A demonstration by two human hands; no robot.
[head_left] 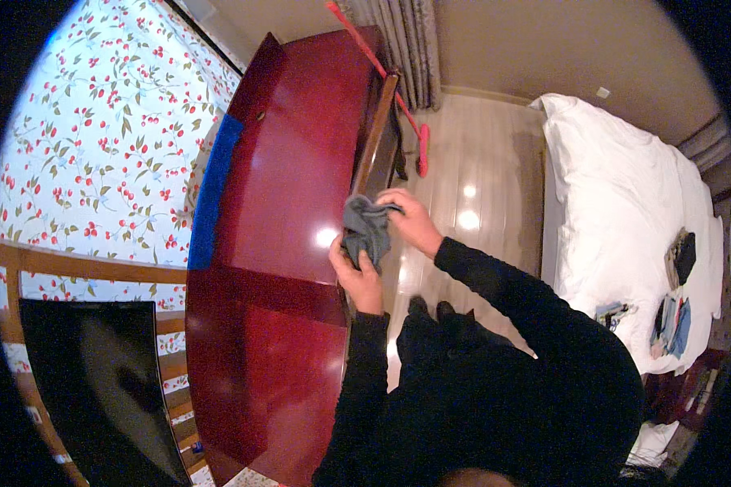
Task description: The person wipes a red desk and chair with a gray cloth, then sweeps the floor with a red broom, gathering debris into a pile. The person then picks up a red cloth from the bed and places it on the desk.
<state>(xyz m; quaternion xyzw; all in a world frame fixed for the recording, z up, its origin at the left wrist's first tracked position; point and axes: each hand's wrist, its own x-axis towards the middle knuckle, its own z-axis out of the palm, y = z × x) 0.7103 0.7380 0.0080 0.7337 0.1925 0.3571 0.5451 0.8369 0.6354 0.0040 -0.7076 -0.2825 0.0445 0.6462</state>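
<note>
A bunched grey cloth (367,231) hangs between my two hands, over the near edge of a dark red glossy tabletop (300,162). My left hand (359,280) grips its lower part, the thumb lying on top of the fabric. At the cloth's upper right corner, my right hand (413,221) pinches the edge between thumb and fingers. Folds hide some of my left fingertips. Whether the cloth touches the wooden edge beneath it, I cannot tell.
A red broom (422,154) leans against the furniture's far end. To the right stands a bed with a white cover (601,195) and several folded clothes (670,325). A black screen (97,381) stands at the left, before cherry-patterned wallpaper (122,122). A blue strip (215,195) edges the red surface.
</note>
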